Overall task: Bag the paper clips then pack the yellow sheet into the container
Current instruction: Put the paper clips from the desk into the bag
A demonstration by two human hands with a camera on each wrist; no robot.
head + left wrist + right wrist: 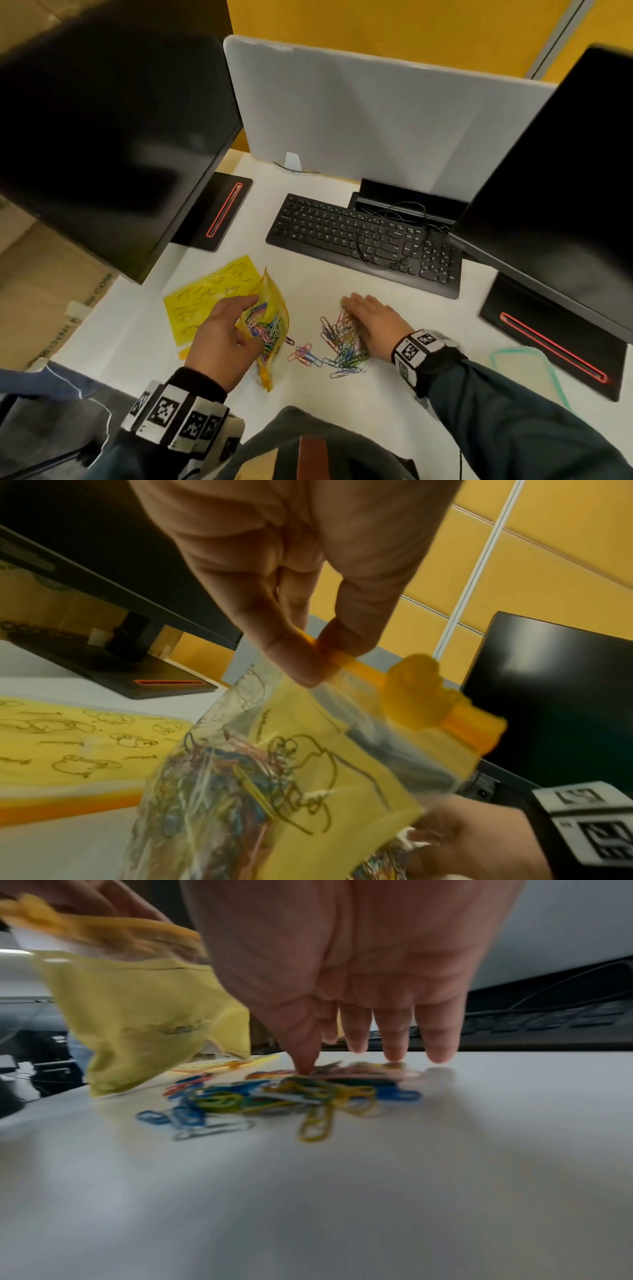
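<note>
My left hand [222, 337] pinches the orange zip edge of a clear-and-yellow bag [269, 325] and holds it up off the white desk [376, 387]. The bag [274, 777] has several coloured paper clips inside. A pile of loose coloured paper clips [342, 342] lies to its right, with a smaller clump [303, 354] between. My right hand [371, 318] lies over the pile with straight fingers [394, 1031], thumb tip touching the clips [301, 1096]. A yellow sheet [209, 294] with line drawings lies flat behind my left hand.
A black keyboard [363, 240] with a loose cable sits behind the clips. Two dark monitors [102, 137] [565, 192] on black stands flank the desk. A grey divider panel [359, 116] stands at the back. A green cord [524, 356] lies at the right.
</note>
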